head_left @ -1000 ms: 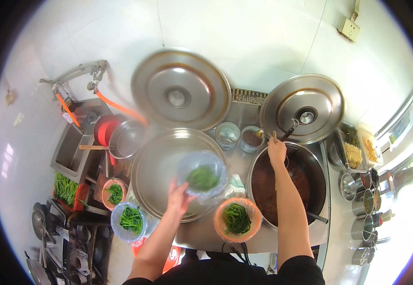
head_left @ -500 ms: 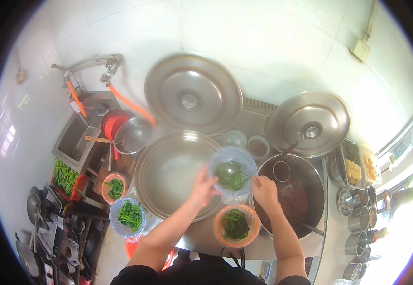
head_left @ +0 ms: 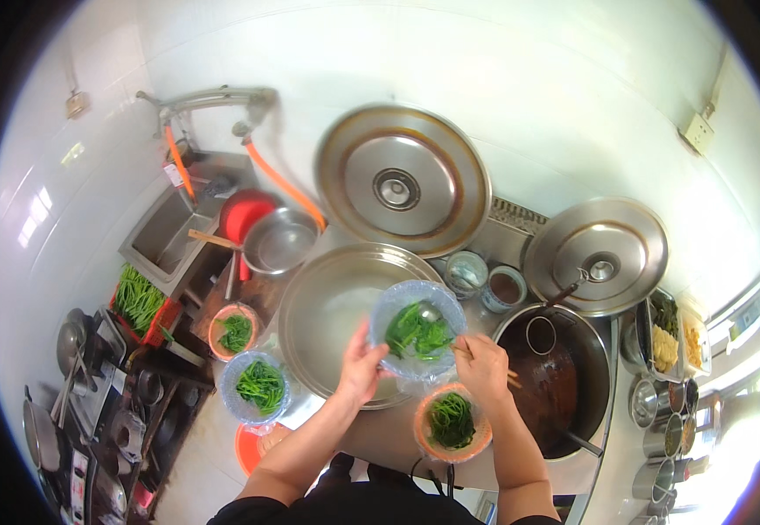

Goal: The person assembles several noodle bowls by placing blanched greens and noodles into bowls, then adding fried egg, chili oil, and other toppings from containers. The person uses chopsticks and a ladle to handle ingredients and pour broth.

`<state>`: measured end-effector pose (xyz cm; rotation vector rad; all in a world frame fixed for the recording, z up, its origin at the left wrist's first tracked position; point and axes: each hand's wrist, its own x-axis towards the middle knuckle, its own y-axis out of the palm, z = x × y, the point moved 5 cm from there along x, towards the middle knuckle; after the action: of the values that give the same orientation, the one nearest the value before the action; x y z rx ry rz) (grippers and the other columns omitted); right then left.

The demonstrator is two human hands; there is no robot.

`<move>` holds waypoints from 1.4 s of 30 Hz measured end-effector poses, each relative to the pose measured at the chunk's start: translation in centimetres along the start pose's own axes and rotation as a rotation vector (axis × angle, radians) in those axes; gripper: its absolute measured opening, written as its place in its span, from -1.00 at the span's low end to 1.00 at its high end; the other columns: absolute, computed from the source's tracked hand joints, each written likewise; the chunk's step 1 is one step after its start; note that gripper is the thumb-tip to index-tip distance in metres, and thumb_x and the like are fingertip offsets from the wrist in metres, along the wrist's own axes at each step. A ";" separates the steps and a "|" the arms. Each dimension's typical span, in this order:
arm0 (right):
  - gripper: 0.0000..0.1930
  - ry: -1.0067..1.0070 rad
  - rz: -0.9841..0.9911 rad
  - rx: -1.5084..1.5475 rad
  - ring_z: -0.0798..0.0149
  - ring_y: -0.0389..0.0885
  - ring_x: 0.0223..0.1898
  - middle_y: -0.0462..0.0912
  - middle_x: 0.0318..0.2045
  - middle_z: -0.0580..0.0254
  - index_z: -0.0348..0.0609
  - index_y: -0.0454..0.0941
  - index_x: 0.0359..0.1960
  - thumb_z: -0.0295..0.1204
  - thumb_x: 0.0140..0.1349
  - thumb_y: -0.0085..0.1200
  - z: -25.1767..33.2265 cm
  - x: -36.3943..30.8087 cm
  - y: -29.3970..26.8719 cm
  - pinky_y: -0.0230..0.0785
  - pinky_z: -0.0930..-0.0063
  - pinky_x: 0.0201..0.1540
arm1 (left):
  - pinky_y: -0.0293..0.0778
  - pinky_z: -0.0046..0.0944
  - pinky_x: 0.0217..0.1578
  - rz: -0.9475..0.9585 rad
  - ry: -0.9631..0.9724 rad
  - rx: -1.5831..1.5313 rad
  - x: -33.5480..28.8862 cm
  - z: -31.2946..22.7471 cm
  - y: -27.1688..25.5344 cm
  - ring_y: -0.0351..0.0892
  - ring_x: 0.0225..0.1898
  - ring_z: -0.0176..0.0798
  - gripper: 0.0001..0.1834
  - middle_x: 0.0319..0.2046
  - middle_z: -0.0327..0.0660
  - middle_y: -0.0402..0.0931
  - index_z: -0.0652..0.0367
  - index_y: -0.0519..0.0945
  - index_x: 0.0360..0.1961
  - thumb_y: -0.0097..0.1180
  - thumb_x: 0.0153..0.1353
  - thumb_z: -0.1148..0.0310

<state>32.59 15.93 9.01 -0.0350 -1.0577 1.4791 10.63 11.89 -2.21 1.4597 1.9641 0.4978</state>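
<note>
A pale blue bowl (head_left: 380,309), lined with clear plastic, holds green leafy vegetables (head_left: 411,337) in front of me. My left hand (head_left: 362,363) grips its lower left side, fingers closed at the rim. My right hand (head_left: 482,363) is closed at the bowl's right side around wooden chopsticks (head_left: 513,379), whose ends stick out past the hand. A shiny round piece (head_left: 429,312), seemingly a ladle's head, lies in the bowl; its handle is hidden. Just below stands an orange bowl (head_left: 421,440) of dark greens, partly behind my right wrist.
A wide steaming pot (head_left: 310,350) is behind the bowl. A deep pot of brown liquid (head_left: 594,385) stands right, with a strainer (head_left: 541,335) over it. Large lids (head_left: 354,149) lean on the wall. Two bowls of greens, blue (head_left: 231,398) and orange (head_left: 216,332), stand left.
The view has shifted, so the surroundings sit further right and lower. My hands and the blue bowl have come nearer to me, and chopstick ends now show beyond my right hand.
</note>
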 end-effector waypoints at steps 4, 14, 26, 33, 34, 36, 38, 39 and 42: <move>-0.92 0.084 0.259 0.226 -0.10 0.62 -0.43 0.62 -0.49 0.02 -0.19 0.63 -0.42 -0.46 0.09 0.24 1.4 -0.9 2.6 0.47 0.16 -0.35 | 0.78 -0.11 -0.39 0.065 0.019 0.013 -0.8 -0.5 -1.0 0.71 -0.19 -0.13 -0.24 0.02 -0.06 0.58 -0.07 0.14 0.50 0.02 0.31 0.62; -0.88 0.026 0.320 0.196 -0.10 0.64 -0.38 0.65 -0.42 -0.02 -0.24 0.66 -0.34 -0.47 0.10 0.23 2.6 -1.3 1.5 0.45 0.16 -0.34 | 0.80 -0.12 -0.37 -0.045 0.050 0.012 -2.5 -3.2 -3.8 0.73 -0.20 -0.23 -0.27 0.01 -0.19 0.61 -0.13 0.22 0.47 -0.01 0.30 0.64; -0.89 0.012 0.044 0.160 -0.01 0.68 -0.39 0.68 -0.41 -0.04 -0.28 0.69 -0.32 -0.51 0.14 0.23 2.1 -0.8 3.4 0.49 0.23 -0.34 | 0.79 -0.07 -0.37 -0.026 0.035 -0.057 -3.9 -2.9 -4.1 0.72 -0.17 -0.10 -0.26 0.02 -0.10 0.60 -0.10 0.22 0.46 0.06 0.29 0.63; -0.72 0.546 -0.299 -0.076 -0.06 0.71 -0.33 0.70 -0.37 -0.16 -0.33 0.69 -0.34 -0.31 0.33 0.15 -12.6 2.3 -0.8 0.47 0.12 -0.30 | 0.77 0.11 -0.17 -0.119 0.110 -0.142 -5.4 -7.1 -9.6 0.58 0.13 -0.03 -0.29 0.23 -0.19 0.45 -0.18 0.27 0.43 0.06 0.26 0.55; -0.69 0.566 -0.295 -0.167 -0.10 0.71 -0.31 0.71 -0.35 -0.17 -0.33 0.70 -0.32 -0.26 0.35 0.12 -15.0 2.9 -0.9 0.47 0.07 -0.27 | 0.77 0.10 -0.19 -0.148 0.124 -0.159 -5.9 -8.0 -10.9 0.59 0.13 -0.03 -0.30 0.23 -0.19 0.44 -0.18 0.28 0.43 0.06 0.27 0.53; -0.62 0.602 -0.251 -0.329 -0.19 0.69 -0.25 0.71 -0.30 -0.19 -0.32 0.70 -0.27 -0.18 0.38 0.06 -19.4 3.7 -0.6 0.47 -0.02 -0.21 | 0.78 0.08 -0.20 -0.159 0.207 -0.176 -7.6 -10.1 -13.4 0.58 0.13 -0.03 -0.31 0.26 -0.17 0.41 -0.18 0.28 0.41 0.09 0.26 0.51; -0.56 0.644 -0.171 -0.469 -0.26 0.67 -0.19 0.71 -0.26 -0.20 -0.31 0.69 -0.22 -0.11 0.40 0.00 -23.0 4.0 0.4 0.47 -0.09 -0.13 | 0.75 0.07 -0.17 -0.290 0.279 -0.182 -9.3 -11.9 -16.2 0.55 0.17 -0.03 -0.32 0.26 -0.21 0.41 -0.18 0.28 0.41 0.07 0.27 0.49; -0.55 0.650 -0.110 -0.499 -0.26 0.67 -0.17 0.71 -0.24 -0.20 -0.30 0.69 -0.21 -0.10 0.39 0.00 -24.5 4.1 1.0 0.47 -0.09 -0.10 | 0.75 0.03 -0.20 -0.380 0.288 -0.142 -10.3 -12.8 -17.7 0.55 0.17 -0.05 -0.33 0.25 -0.23 0.42 -0.18 0.28 0.41 0.06 0.27 0.49; -0.53 0.695 0.031 -0.535 -0.28 0.67 -0.12 0.71 -0.20 -0.21 -0.29 0.69 -0.17 -0.06 0.38 0.00 -27.1 3.8 2.8 0.48 -0.08 -0.03 | 0.74 0.01 -0.21 -0.495 0.390 -0.130 -13.0 -14.6 -20.0 0.56 0.15 -0.07 -0.33 0.25 -0.23 0.42 -0.18 0.27 0.41 0.05 0.28 0.48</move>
<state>45.33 34.89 -6.28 -0.8820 -0.8358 1.0402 -11.11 -5.64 -0.80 0.7884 2.4407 0.7026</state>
